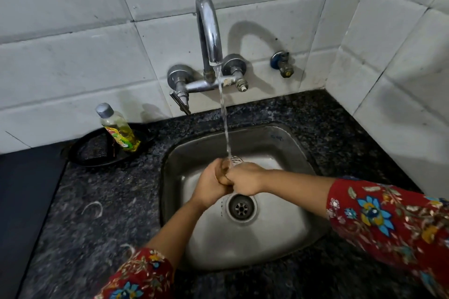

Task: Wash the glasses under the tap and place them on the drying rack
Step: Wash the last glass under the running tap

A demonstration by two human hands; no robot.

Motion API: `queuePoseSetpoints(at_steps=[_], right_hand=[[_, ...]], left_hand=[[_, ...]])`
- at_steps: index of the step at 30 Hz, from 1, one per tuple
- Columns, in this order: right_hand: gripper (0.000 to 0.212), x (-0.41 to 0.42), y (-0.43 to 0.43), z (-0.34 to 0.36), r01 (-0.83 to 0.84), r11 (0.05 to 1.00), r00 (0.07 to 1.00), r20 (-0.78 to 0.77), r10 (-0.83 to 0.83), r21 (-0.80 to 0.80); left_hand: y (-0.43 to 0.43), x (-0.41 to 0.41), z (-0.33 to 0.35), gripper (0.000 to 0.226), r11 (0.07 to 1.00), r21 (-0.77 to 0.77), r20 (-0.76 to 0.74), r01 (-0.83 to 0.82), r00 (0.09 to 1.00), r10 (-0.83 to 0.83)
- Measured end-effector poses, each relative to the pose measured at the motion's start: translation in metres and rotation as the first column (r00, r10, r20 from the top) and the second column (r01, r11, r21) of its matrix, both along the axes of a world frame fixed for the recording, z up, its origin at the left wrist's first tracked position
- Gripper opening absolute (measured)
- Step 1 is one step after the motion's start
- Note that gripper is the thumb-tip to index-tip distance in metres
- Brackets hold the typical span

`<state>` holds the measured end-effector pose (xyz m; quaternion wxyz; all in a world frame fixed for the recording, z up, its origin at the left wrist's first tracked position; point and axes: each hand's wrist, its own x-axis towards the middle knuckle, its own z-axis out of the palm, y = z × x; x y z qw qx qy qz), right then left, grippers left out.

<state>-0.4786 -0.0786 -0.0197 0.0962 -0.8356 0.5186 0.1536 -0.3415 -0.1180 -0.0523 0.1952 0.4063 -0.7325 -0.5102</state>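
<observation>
A clear glass point(236, 160) is held over the steel sink point(286, 238), its rim just showing behind my fingers. Water streams from the chrome tap point(209, 31) straight onto it. My left hand point(211, 183) grips the glass from the left side. From the right, my right hand point(245, 178) curls around it, knuckles meeting the left hand. Most of the glass is hidden by both hands. No drying rack is in view.
A dish soap bottle point(119, 128) stands in a black tray point(82, 153) on the dark granite counter point(97, 213) left of the sink. The drain point(241, 207) lies below my hands. Tiled walls close the back and right.
</observation>
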Motion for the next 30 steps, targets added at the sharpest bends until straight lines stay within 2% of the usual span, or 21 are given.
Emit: queuePoseSetpoints(at_steps=[1, 2, 3, 4, 7, 10, 13, 14, 16, 18, 20, 22, 24, 27, 30], right_hand=[[0.018, 0.000, -0.002, 0.002, 0.029, 0.999, 1.000, 0.006, -0.029, 0.029], [0.017, -0.004, -0.004, 0.004, -0.012, 0.999, 1.000, 0.029, 0.011, 0.032], [0.017, -0.011, -0.006, -0.002, -0.013, 0.997, 0.981, 0.192, -0.002, 0.080], [0.020, -0.017, -0.007, -0.006, -0.013, 0.992, 0.968, 0.249, -0.018, 0.123], [0.016, -0.005, -0.002, 0.002, 0.080, 0.996, 0.996, -0.028, -0.079, 0.029], [0.025, 0.005, 0.004, 0.000, 0.092, 0.992, 0.996, 0.004, -0.092, 0.086], [0.026, 0.000, 0.008, -0.004, 0.178, 0.981, 0.981, 0.088, -0.171, -0.080], [0.027, 0.003, 0.009, -0.006, 0.223, 0.972, 0.970, 0.116, -0.214, -0.069], [0.025, 0.019, 0.013, -0.008, 0.401, 0.910, 0.870, 0.266, -0.414, 0.106], [0.033, 0.030, 0.015, -0.010, 0.471, 0.815, 0.630, 0.517, -0.579, 0.337], [0.039, 0.032, 0.020, -0.009, 0.419, 0.737, 0.344, 0.659, -0.669, 0.530], [0.036, 0.025, 0.027, -0.004, 0.374, 0.613, 0.053, 0.644, -0.763, 0.696], [0.036, 0.015, 0.034, -0.001, 0.307, 0.502, -0.111, 0.554, -0.825, 0.809], [0.032, -0.001, 0.042, 0.000, 0.240, 0.353, -0.243, 0.408, -0.880, 0.904], [0.038, -0.010, 0.047, -0.007, 0.273, 0.250, -0.348, 0.337, -0.875, 0.929]], left_hand=[[-0.003, 0.002, 0.001, 0.060, 0.997, 0.057, -0.014, 0.043, 0.999, -0.042], [-0.007, 0.004, 0.005, 0.065, 0.988, 0.111, -0.012, 0.110, 0.994, -0.110], [-0.011, 0.006, 0.006, 0.067, 0.974, 0.134, 0.027, 0.180, 0.982, -0.185], [-0.014, 0.006, 0.007, 0.067, 0.963, 0.150, 0.065, 0.224, 0.970, -0.236], [-0.014, 0.000, 0.005, 0.061, 0.976, 0.119, 0.057, 0.183, 0.980, -0.191], [-0.005, -0.002, -0.004, 0.058, 0.998, 0.010, 0.028, 0.062, 0.998, -0.062], [-0.005, 0.001, -0.002, 0.060, 0.999, 0.002, 0.002, 0.036, 0.999, -0.036], [-0.005, 0.002, -0.002, 0.059, 0.999, -0.005, 0.018, 0.042, 0.999, -0.042], [-0.003, 0.005, -0.002, 0.054, 0.999, -0.045, 0.063, 0.025, 0.998, -0.022], [0.000, 0.011, 0.000, 0.046, 0.992, -0.126, 0.137, -0.011, 0.990, 0.028], [-0.003, 0.019, 0.005, 0.045, 0.965, -0.260, 0.280, 0.019, 0.958, 0.056], [-0.006, 0.027, 0.013, 0.050, 0.932, -0.345, 0.451, 0.108, 0.890, 0.064], [-0.004, 0.033, 0.021, 0.052, 0.889, -0.398, 0.605, 0.225, 0.793, 0.070], [0.002, 0.034, 0.026, 0.044, 0.794, -0.463, 0.743, 0.394, 0.661, 0.105], [0.005, 0.028, 0.030, 0.042, 0.695, -0.510, 0.811, 0.507, 0.553, 0.192]])
